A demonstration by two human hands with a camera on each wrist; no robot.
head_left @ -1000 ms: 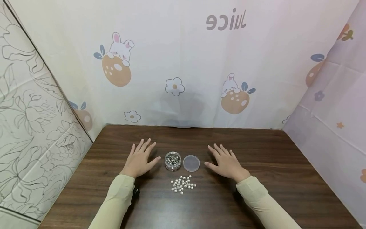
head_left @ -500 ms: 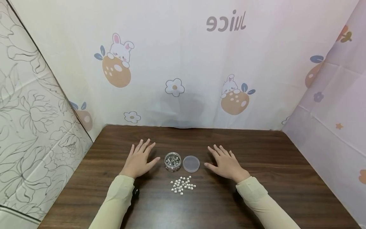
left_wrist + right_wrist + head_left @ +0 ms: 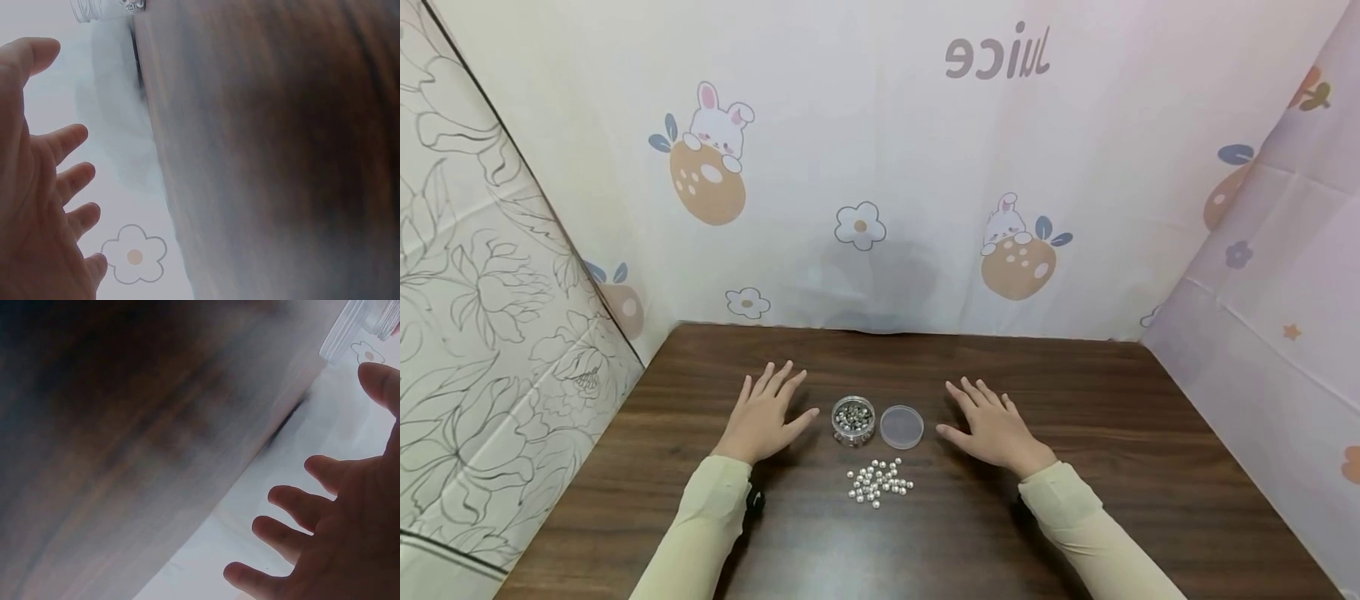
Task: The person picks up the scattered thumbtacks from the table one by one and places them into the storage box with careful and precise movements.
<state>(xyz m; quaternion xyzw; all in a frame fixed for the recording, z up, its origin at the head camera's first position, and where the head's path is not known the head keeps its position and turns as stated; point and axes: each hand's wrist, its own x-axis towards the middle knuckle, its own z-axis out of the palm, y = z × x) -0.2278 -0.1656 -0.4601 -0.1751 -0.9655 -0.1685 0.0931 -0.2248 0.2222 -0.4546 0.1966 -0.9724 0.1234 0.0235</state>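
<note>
My left hand is at the left of a small clear round jar, fingers spread, holding nothing. Shiny silvery beads lie inside the uncovered jar. Beside it, on the right, a clear round lid lies flat on the table. Spread in the same way, my right hand is to the right of the lid, apart from it and holding nothing. Nearer to me than the jar and lid is a loose scatter of pearly round beads. Both wrist views show the fingers apart; the jar's edge shows at the left one's top.
All of this is on a dark brown wooden table. A pale printed curtain hangs behind its far edge. Another curtain stands along the right, and a flower-patterned panel along the left.
</note>
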